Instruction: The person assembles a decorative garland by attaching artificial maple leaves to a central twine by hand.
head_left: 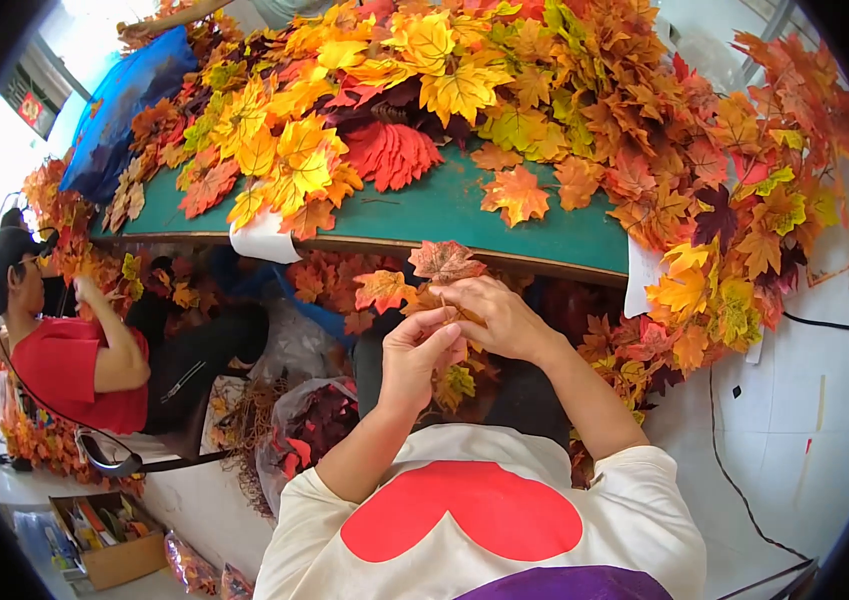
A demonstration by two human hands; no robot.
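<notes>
Table: a long green-topped table (444,205) runs across the room ahead of the person; everything below is placed against it.
Leaf heap: a deep pile of artificial maple leaves (424,80), yellow, orange, red and brown, covers the far side of the table and spills over its right end toward the floor.
Blue sack: a blue bag (124,100) lies at the left end of the table, half buried under the leaves.
Co-worker: a person in a red top (69,370) sits off the table's left end, below its edge, holding leaves up near the chest.
Plastic bags: clear bags (304,420) with dark red leaves inside sit on the floor beneath the table's near edge, left of the person's knees.
Cardboard box: a small open box (109,545) of mixed items stands on the floor well away from the table, at lower left.
Left hand: the left hand (419,350) is just below the table's near edge, fingers curled and pinched closed around the leaf stems.
Right hand: the right hand (499,315) sits touching the left, also just under the table edge, fingers closed on the same stems.
Leaf sprig: the small sprig of orange and brown leaves (414,280) rises from between both hands, its top leaf overlapping the table's front edge.
</notes>
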